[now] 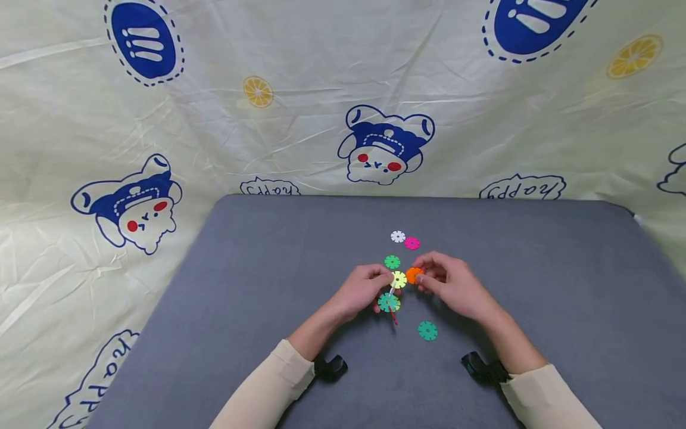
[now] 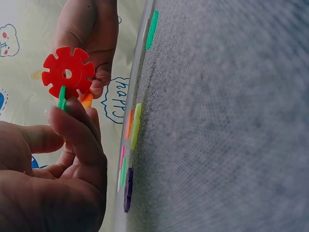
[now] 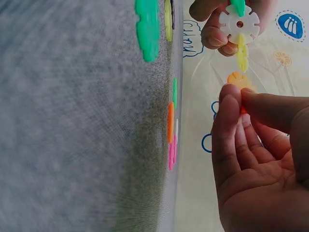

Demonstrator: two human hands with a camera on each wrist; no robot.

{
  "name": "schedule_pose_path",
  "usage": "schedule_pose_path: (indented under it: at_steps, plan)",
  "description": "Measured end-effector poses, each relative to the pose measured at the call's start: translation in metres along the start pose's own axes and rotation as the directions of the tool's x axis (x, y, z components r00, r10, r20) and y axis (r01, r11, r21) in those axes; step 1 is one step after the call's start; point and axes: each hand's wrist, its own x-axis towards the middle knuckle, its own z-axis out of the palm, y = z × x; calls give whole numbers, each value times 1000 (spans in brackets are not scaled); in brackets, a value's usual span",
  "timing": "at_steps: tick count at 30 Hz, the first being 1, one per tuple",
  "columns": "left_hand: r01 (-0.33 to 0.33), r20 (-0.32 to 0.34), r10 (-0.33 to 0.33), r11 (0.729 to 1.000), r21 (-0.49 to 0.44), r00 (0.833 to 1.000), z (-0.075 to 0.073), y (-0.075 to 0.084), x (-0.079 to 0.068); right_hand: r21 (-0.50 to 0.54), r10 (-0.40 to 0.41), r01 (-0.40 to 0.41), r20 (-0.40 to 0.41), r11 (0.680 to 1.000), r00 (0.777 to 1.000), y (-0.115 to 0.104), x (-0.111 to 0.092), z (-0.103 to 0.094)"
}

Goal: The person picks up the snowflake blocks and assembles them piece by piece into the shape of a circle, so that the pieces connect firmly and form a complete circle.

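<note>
Backdrop: creased, faintly glossy printed sheet (image 1: 300, 137) behind a grey, fabric-textured table (image 1: 300, 238).
Joined discs (image 1: 388, 302): we see thin, notched plastic rounds slotted edgewise, raised between both hands; long axis runs near to far, red end nearest us.
Left hand (image 1: 366, 290): fingers clamped on the joined discs.
Right hand (image 1: 452, 286): thumb and fingertip pinch an orange disc (image 1: 414, 275).
Loose on table: white disc (image 1: 398, 236), pink disc (image 1: 412, 243), two green discs (image 1: 427, 330).

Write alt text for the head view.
A person's left hand holds some joined discs while the right hand pinches an orange disc close by. Loose discs lie on a gray table, with a cartoon-print sheet behind.
</note>
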Motion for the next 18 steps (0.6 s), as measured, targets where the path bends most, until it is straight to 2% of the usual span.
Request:
schedule_pose_path:
  at_steps: [10, 13, 18]
  plan:
    - [13, 38, -12, 999, -49, 999, 0, 1, -1, -27, -47, 47, -13, 999, 999, -3, 0, -1]
    - [3, 44, -1, 999, -35, 999, 0, 2, -1, -33, -57, 57, -12, 998, 998, -5, -1, 0]
    - [-47, 17, 46, 998, 45, 999, 0, 2, -3, -71, -87, 87, -5, 994, 996, -6, -3, 1]
